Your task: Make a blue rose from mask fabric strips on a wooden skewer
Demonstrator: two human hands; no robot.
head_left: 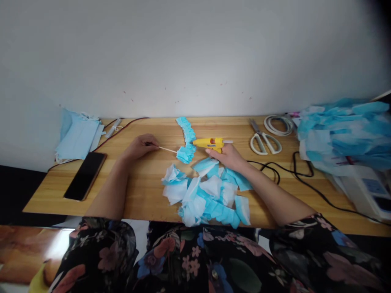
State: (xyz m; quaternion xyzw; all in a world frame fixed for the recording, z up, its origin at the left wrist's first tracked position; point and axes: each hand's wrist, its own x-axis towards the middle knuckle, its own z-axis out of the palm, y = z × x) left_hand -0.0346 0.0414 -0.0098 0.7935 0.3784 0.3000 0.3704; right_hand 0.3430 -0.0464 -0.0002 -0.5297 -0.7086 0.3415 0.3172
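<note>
My left hand (143, 146) pinches the end of a thin pale stick (167, 149). At the stick's other end is a ruffled blue strip (186, 130), which curves up toward the wall and bunches at its lower end. My right hand (227, 156) is wrapped round the handle of a yellow glue gun (210, 143). Its nozzle points left and meets or nearly meets the ruffled strip; I cannot tell if they touch. A clear glue stick sticks out of the gun's back. Loose blue and white fabric pieces (210, 195) lie heaped below the gun.
Face masks (77, 136) and a phone (85, 176) lie at the left. Scissors (265, 140) and a coiled white cable (278, 125) are right of the gun. A blue fabric pile (345, 130) rests by a white device (366, 189). A black cord (320, 193) crosses the table's right side.
</note>
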